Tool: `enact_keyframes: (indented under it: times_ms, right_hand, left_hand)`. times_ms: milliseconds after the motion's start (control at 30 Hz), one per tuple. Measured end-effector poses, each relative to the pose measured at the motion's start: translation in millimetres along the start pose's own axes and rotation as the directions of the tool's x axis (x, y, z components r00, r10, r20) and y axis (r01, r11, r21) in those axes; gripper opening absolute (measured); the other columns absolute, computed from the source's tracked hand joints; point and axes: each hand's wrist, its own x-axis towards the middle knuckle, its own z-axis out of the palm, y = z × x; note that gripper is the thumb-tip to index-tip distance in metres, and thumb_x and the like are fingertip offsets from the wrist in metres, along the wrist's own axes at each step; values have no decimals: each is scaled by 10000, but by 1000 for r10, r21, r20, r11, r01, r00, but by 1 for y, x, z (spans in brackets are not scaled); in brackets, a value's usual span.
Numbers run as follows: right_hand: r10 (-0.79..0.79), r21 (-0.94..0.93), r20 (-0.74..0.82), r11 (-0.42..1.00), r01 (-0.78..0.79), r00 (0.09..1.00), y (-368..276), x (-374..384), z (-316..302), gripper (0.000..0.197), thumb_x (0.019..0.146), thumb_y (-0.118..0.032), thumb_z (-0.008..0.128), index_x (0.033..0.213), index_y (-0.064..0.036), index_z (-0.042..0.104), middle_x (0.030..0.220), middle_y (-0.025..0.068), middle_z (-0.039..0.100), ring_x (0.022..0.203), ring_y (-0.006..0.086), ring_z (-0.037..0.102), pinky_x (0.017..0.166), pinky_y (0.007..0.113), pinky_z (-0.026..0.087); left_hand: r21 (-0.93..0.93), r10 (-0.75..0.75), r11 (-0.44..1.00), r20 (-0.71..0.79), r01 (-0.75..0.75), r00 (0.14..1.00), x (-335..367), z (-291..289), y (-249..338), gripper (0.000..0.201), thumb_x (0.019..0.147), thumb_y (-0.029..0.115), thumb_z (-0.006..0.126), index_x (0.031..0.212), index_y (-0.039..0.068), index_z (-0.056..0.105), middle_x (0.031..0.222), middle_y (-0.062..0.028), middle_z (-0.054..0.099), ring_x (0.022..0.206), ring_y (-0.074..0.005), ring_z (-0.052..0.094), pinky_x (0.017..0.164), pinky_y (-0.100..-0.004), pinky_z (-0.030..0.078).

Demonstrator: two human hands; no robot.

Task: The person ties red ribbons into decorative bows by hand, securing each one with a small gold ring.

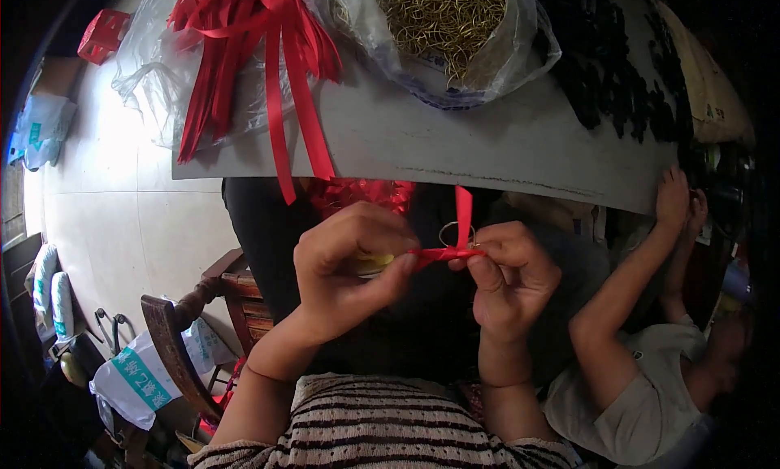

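Just beyond the table's near edge, my two hands hold a red ribbon [464,209] between them. My left hand [345,262] is closed, its thumb and fingers pinching the ribbon's left part; something yellow [372,262], too hidden to name, shows within its grip. With thumb and fingertips, my right hand [513,275] pinches the other part, where the ribbon is folded or wrapped. A thin brass-coloured ring [441,233] sits at that fold, partly behind the ribbon. One ribbon end stands up toward the table.
On the grey table [487,140] lie a bundle of red ribbons [215,95], a plastic bag [528,54] of brass-coloured rings [443,18] and black strips [605,79]. More red material [361,195] sits below the edge. A co-worker [642,379] is at right, a wooden chair [175,331] at left.
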Motion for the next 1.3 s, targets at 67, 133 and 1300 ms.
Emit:
enact_keyframes:
  times_ms: [67,133,1300]
  right_hand:
    - [-51,-15,27,999,51,998,0,3,2,121,752,-61,721,831,-31,633,833,81,619,669,148,566,584,239,449]
    - [-104,-28,57,994,105,993,-1,7,2,113,757,-69,719,828,-34,637,849,76,614,695,145,558,599,239,446]
    - [427,203,349,835,-512,834,-8,24,-11,121,811,-82,678,830,-3,587,749,-8,565,669,39,514,596,167,402]
  left_hand:
    - [38,28,999,36,-30,999,11,2,6,199,689,5,705,881,19,658,868,-90,633,807,-201,613,721,-289,477]
    - [76,58,995,71,-63,996,15,1,8,211,706,5,703,914,19,669,894,-98,630,830,-193,611,726,-282,477]
    - [-253,-364,857,316,448,876,13,-6,6,127,779,60,713,824,-13,619,754,-10,586,657,-41,524,562,-189,406]
